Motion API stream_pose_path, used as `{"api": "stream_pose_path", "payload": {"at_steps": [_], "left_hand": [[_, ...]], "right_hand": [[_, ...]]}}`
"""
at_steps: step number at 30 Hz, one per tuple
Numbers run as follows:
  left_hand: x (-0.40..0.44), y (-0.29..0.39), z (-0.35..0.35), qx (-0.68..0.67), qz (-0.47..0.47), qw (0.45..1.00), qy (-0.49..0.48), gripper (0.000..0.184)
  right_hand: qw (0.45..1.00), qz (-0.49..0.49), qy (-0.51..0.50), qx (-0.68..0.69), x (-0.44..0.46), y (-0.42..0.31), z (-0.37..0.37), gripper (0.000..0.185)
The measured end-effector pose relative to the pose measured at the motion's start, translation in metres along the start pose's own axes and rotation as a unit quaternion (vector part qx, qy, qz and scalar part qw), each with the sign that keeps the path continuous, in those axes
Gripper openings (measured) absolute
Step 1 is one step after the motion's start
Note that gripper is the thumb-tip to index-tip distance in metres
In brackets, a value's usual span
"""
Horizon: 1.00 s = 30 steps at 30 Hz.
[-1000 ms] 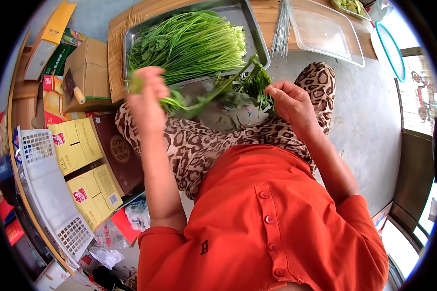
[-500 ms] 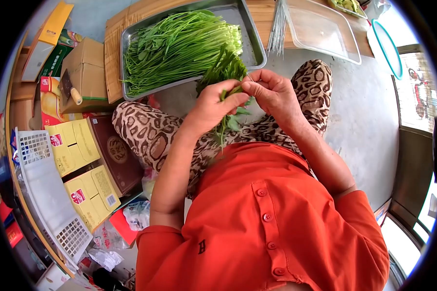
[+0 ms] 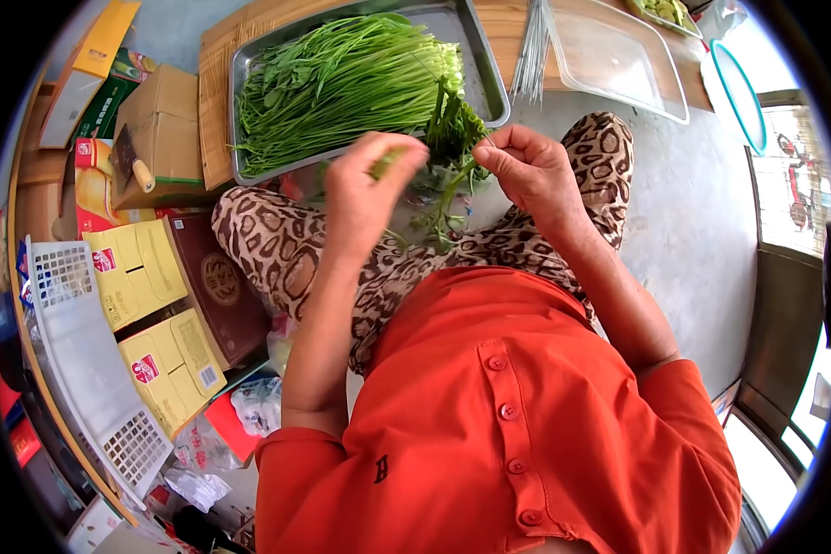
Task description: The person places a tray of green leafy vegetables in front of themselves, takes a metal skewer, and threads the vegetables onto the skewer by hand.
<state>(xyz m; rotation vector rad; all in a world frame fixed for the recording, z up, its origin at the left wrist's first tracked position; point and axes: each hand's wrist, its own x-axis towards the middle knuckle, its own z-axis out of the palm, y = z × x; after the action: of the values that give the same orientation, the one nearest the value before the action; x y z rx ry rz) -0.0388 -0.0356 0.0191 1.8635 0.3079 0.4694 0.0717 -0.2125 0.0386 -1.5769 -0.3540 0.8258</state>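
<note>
Just above the middle of the frame, a limp leafy stem [image 3: 448, 194] hangs between the two hands, thin and pale green, with ragged leaves at its lower end. The right hand [image 3: 534, 175] pinches it between thumb and forefinger. The left hand [image 3: 365, 185], slightly blurred, curls its fingers around a soft green piece [image 3: 390, 162]. Dark, crinkled leaves [image 3: 454, 127] rise between the hands and cover part of the near rim of a shiny metal tray [image 3: 491, 72].

Across the upper middle, that tray holds a thick heap of greens [image 3: 342, 97], smooth slender stalks lying side by side with pale ends towards the right. It rests on a wood-grained table [image 3: 216, 111], beside a bunch of thin grey strands [image 3: 531, 55] and a shallow see-through plastic container [image 3: 619, 60]. A teal-rimmed round item [image 3: 739, 97] stands at upper right.

Spotted trousers [image 3: 258, 226] flank the space under the hands, and a red cotton shirt [image 3: 415, 388] fills the bottom. Along the left side crowd a cardboard box [image 3: 162, 120], a wooden handle [image 3: 143, 175], yellow cartons [image 3: 137, 272], a flat brown box [image 3: 222, 291] and a white plastic basket [image 3: 74, 342] with square holes.
</note>
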Motion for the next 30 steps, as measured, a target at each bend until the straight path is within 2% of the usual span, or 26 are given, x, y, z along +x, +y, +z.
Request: {"api": "stream_pose_path", "payload": {"at_steps": [1,3,5,8,11,13,15,30], "left_hand": [[-0.002,0.006,0.006,-0.060,-0.058,0.995,-0.052,0.010],[0.001,0.002,0.019,-0.149,-0.062,0.985,-0.063,0.013],[0.002,-0.001,0.025,-0.177,-0.087,0.978,-0.070,0.015],[0.002,0.002,0.022,-0.268,-0.154,0.947,-0.084,0.017],[0.006,-0.008,0.007,-0.308,-0.192,0.931,-0.045,0.020],[0.010,-0.017,-0.005,-0.348,-0.187,0.919,-0.007,0.025],[0.014,-0.025,-0.013,-0.387,-0.180,0.904,0.020,0.020],[0.024,-0.026,-0.016,-0.407,-0.199,0.891,0.043,0.024]], "right_hand": [[1.000,-0.002,-0.002,0.000,0.000,-0.001,0.003,0.016],[1.000,-0.011,-0.001,0.009,-0.001,-0.004,0.008,0.017],[0.999,-0.023,-0.011,0.020,-0.001,-0.004,0.008,0.018],[0.999,-0.031,-0.009,0.027,-0.002,-0.004,0.008,0.019],[1.000,-0.024,-0.008,0.002,-0.007,-0.006,0.006,0.020],[1.000,-0.015,-0.021,-0.005,-0.015,-0.009,0.004,0.022],[0.997,0.012,-0.066,-0.026,-0.024,-0.014,0.003,0.023],[0.993,0.024,-0.111,-0.030,-0.035,-0.020,0.003,0.022]]}}
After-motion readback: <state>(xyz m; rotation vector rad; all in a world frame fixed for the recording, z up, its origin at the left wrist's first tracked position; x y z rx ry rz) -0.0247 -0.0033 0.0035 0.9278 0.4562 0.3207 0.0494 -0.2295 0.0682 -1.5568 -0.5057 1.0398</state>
